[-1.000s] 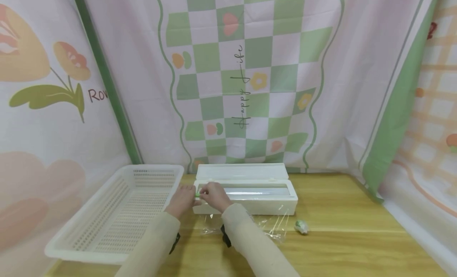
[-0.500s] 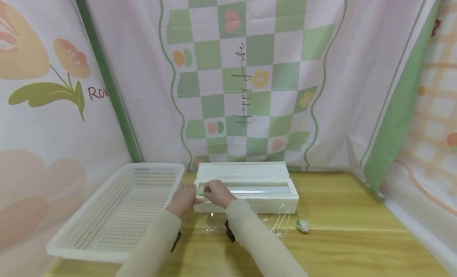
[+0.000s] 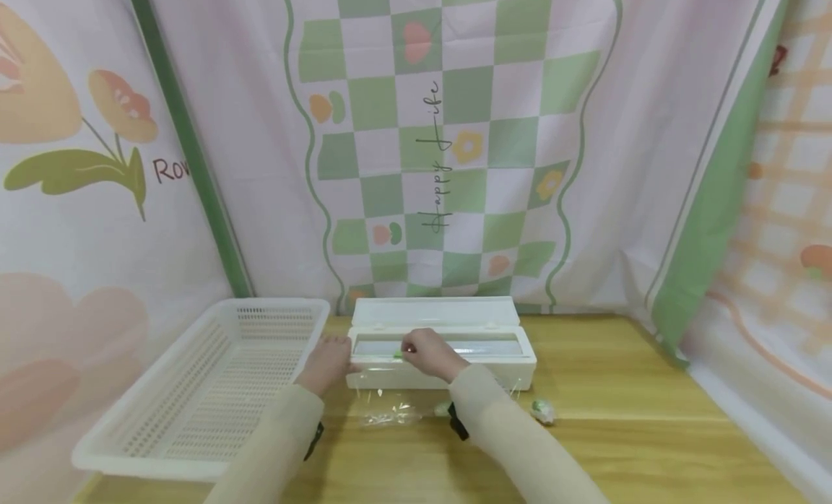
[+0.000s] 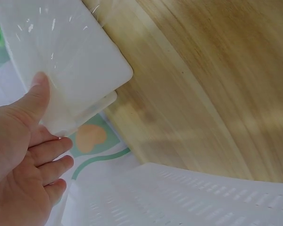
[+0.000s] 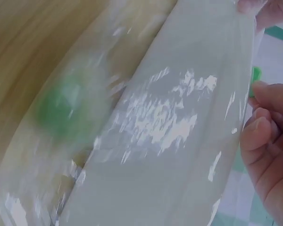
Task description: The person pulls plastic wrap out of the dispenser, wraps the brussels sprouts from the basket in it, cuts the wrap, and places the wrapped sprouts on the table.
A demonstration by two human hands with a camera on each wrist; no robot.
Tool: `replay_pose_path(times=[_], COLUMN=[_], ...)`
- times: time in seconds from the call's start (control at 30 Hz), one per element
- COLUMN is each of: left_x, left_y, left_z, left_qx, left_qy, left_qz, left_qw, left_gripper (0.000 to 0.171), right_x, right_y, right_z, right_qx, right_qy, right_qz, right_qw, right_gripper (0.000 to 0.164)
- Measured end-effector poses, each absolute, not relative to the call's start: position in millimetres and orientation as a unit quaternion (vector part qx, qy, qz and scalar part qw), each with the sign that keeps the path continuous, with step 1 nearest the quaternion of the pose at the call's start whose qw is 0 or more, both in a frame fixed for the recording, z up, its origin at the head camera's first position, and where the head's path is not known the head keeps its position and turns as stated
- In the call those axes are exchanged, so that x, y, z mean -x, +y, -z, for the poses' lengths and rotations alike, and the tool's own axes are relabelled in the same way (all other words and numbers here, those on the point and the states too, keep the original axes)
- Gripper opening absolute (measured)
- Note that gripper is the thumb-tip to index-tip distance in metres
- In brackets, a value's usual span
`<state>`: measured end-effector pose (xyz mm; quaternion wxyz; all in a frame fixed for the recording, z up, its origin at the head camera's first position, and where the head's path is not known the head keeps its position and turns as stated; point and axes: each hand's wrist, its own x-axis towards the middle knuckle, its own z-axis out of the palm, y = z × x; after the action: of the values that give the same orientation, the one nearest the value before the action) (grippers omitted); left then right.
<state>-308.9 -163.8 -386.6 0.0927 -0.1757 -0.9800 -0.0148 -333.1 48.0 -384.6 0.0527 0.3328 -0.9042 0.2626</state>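
Observation:
A white cling film box [image 3: 383, 379] stands on the table with its lid raised and a film roll inside. My left hand [image 3: 327, 363] grips its left end, the thumb [image 4: 37, 89] on the front face. My right hand [image 3: 432, 354] pinches the green slide cutter [image 5: 256, 76] at the box's top front edge, left of the middle. Clear cling film [image 3: 390, 415] drapes down the front onto the table. Under or in the film lies a green item [image 5: 63, 106], blurred in the right wrist view and partly hidden by the right forearm in the head view.
A white perforated basket [image 3: 201, 396] stands to the left, close to my left hand. Right of the film lies a small film-wrapped green item [image 3: 542, 411]. Behind the wooden table [image 3: 624, 432] hangs a printed curtain [image 3: 507, 150].
My right hand has slid the green cutter rightward along the box edge, away from the left end. The left hand stays on the box's left end. The film's drape has shifted slightly.

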Motion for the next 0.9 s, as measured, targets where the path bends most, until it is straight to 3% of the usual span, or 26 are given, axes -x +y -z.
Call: replay_pose_path(times=[0.6,0.9], left_x=[307,313], left_y=[-165,-166], left_z=[385,392], left_qx=[0.177,0.174], left_qy=[-0.980,-0.981], left_qz=[0.020,0.027], left_qw=[0.089,0.080], left_gripper=[0.045,0.046], right_x=[327,327], right_y=[175,194], right_z=[387,391], right_qx=[-0.335,-0.331], right_qy=[-0.899,-0.900], right_qz=[-0.263,-0.265], right_qw=[0.107,0.104], right_gripper=[0.004,0.004])
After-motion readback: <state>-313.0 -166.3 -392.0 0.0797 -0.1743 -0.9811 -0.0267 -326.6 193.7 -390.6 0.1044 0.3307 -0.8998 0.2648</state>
